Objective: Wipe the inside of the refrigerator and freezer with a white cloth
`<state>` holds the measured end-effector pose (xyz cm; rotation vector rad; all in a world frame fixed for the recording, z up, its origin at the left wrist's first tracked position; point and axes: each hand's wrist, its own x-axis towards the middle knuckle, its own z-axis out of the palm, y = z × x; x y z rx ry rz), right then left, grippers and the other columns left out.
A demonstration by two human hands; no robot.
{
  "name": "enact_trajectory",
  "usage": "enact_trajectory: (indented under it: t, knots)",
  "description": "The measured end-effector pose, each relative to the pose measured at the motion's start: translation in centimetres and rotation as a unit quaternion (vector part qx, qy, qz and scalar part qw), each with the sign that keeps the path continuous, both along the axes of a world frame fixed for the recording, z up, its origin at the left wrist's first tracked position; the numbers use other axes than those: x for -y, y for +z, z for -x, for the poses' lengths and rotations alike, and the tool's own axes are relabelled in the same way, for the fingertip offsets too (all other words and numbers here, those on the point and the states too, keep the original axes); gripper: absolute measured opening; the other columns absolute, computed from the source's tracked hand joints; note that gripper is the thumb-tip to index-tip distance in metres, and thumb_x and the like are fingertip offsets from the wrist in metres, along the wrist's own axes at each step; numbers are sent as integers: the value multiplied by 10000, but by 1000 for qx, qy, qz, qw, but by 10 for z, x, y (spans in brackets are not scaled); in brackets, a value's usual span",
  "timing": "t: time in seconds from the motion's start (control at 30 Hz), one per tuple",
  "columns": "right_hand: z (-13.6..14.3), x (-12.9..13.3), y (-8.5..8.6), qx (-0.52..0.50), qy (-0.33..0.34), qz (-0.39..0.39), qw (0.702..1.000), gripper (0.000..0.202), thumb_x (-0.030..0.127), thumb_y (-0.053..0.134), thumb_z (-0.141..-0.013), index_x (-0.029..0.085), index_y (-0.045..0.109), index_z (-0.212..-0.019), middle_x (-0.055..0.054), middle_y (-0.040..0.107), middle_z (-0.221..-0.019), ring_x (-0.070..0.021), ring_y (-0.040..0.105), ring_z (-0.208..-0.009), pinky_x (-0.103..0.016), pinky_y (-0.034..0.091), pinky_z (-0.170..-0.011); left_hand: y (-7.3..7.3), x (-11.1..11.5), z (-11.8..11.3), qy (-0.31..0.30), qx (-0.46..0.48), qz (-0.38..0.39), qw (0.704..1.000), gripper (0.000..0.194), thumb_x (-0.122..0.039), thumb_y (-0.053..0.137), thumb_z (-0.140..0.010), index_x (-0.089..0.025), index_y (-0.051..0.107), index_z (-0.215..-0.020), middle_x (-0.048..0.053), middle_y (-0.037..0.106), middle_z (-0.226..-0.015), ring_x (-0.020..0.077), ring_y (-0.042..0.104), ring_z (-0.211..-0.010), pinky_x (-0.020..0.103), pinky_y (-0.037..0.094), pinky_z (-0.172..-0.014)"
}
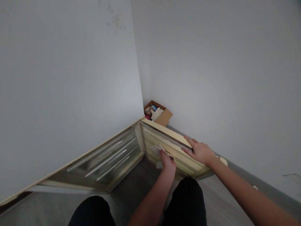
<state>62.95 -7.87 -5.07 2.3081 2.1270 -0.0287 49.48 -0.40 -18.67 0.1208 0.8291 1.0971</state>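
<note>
My left hand (167, 161) is closed round a crumpled white cloth or tissue (157, 148), held against the ribbed inner face of an open, cream-coloured door (178, 155). The exact kind of cloth cannot be made out. My right hand (198, 152) grips the top edge of the same door, its thumb on the inner side and its fingers over the top. The door hangs at an angle from a low appliance like a freezer (141, 138), whose opening shows clear, ribbed drawer fronts (110, 157) to the left.
Behind the hinge corner stands an open cardboard box (165, 117) holding a pale glove (157, 113) and small items. A white wall (223, 78) rises behind the door. My dark-clad knees (188, 201) are close below, over the grey floor (221, 201).
</note>
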Motion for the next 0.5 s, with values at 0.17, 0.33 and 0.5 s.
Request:
enact_trajectory:
  t: [0.17, 0.33, 0.5]
  knots:
    - [1, 0, 4, -3, -4, 2, 1000, 764, 662, 265, -1021, 203, 289, -1631, -176, 679, -1295, -332, 729, -1004, -415, 529, -859, -5, 76, 3, -77, -30, 9, 997, 347, -435, 524, -902, -217, 665, -1132, 86, 750, -1089, 186, 718, -1092, 298, 570, -940]
    - [3, 1, 7, -9, -5, 5, 1000, 796, 676, 237, -1011, 177, 293, -1629, -194, 671, -1292, -346, 718, -1026, -434, 515, -891, -31, 118, 83, -284, -87, 4, 955, 377, -517, 614, -756, -169, 724, -849, 173, 762, -887, 345, 746, -1006, 491, 574, -932]
    - [-2, -2, 7, -17, -8, 26, 999, 827, 706, 256, -992, 184, 274, -1634, -203, 665, -1303, -345, 696, -1088, -424, 492, -930, -61, 112, 243, -404, -257, -10, 878, 679, -806, 395, -774, -209, 719, -789, 163, 773, -922, 371, 740, -1030, 501, 548, -956]
